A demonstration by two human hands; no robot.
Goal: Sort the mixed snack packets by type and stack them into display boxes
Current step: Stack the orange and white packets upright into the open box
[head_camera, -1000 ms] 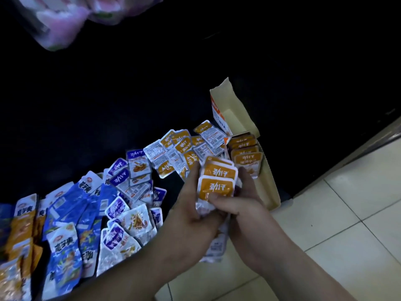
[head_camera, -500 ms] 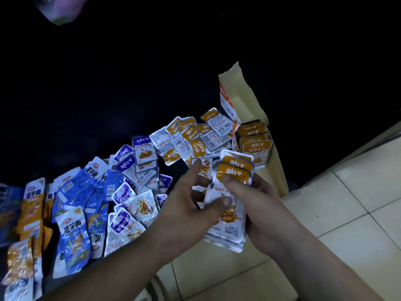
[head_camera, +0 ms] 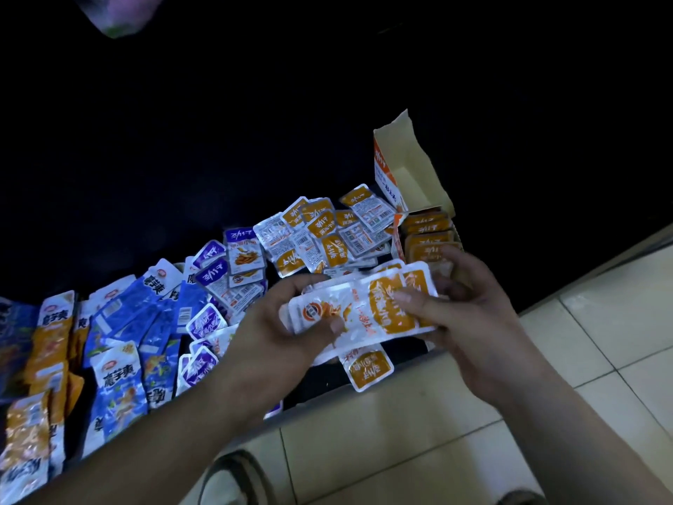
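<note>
A stack of orange-and-white packets point(head_camera: 368, 311) lies sideways between both hands. My left hand point(head_camera: 280, 322) grips its left end, thumb on top. At the right end my right hand point(head_camera: 469, 304) pinches it, thumb over the orange label. Just behind the right hand stands an open cardboard display box point(head_camera: 418, 169) with a row of orange packets point(head_camera: 428, 231) upright inside. One orange packet point(head_camera: 368, 369) lies loose below the held stack. A heap of loose orange packets point(head_camera: 324, 231) sits behind my left hand.
Purple packets point(head_camera: 218, 275), blue packets point(head_camera: 145, 322) and orange-yellow ones point(head_camera: 47, 344) spread leftward over a dark surface. Pale floor tiles point(head_camera: 582, 344) run along the lower right. A pinkish bag point(head_camera: 120, 12) hangs at the top left.
The stack has turned from upright to lying sideways and now sits nearer the box. The left hand took hold of its left end. One orange packet now lies loose below.
</note>
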